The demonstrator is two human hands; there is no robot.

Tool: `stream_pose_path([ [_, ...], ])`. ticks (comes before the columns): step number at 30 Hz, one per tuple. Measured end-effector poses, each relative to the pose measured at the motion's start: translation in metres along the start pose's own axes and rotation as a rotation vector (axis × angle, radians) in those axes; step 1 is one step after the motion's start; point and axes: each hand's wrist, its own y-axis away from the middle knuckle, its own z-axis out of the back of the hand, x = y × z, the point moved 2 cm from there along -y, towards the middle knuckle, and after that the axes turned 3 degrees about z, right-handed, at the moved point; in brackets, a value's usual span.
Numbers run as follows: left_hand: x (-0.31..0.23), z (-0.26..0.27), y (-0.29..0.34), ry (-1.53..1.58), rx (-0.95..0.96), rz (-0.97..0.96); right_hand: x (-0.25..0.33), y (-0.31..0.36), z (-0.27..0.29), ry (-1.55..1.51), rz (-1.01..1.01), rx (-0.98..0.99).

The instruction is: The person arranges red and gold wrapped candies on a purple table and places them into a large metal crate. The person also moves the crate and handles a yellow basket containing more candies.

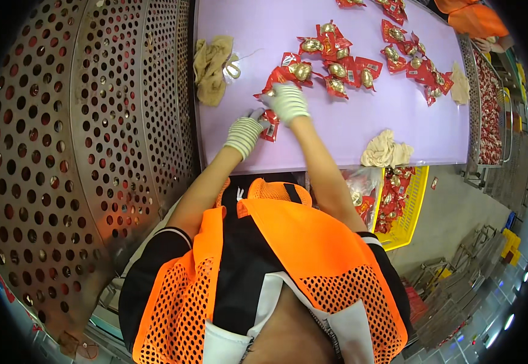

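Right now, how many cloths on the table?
3 visible: left cloth at the table's left edge, near cloth at its near edge, right cloth at its right edge. Bunching could hide more.

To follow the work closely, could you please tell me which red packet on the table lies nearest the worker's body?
The red packet at the left hand; the others on the table lie farther across it.

1. No words, numbers or signs could be read.
2. The nearest red packet (270, 128) bore a pale printed panel, too small to make out.
3. The clustered red packets (329, 43) farther off carried yellowish print and pale patches, likewise illegible.
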Motion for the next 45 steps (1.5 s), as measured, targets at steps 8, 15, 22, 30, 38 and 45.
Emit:
stream_pose_path([
  [8,-0.013,0.022,0.078,0.121,0.228,0.429,-0.033,0.027,-0.082,0.150,0.263,-0.264],
  [15,-0.031,0.060,0.022,0.042,0.184,0.436,-0.037,0.128,-0.069,-0.160,0.416,-0.048],
  [22,-0.068,0.039,-0.172,-0.074,-0.213,-0.100,-0.156,0.018,0.043,0.174,0.189,-0.396],
  [30,-0.092,0.037,-0.081,-0.025,0.072,-0.368,-0.166,0.079,0.004,0.056,-0.226,-0.125],
  [38,-0.090,0.038,-0.009,-0.013,0.585,-0.383,-0.089,0.164,-0.053,-0.008,-0.216,0.094],
  [45,-0.064,0.069,-0.231,0.166,-0.333,-0.124,-0.135,0.021,0.037,0.034,-0.263,-0.432],
])
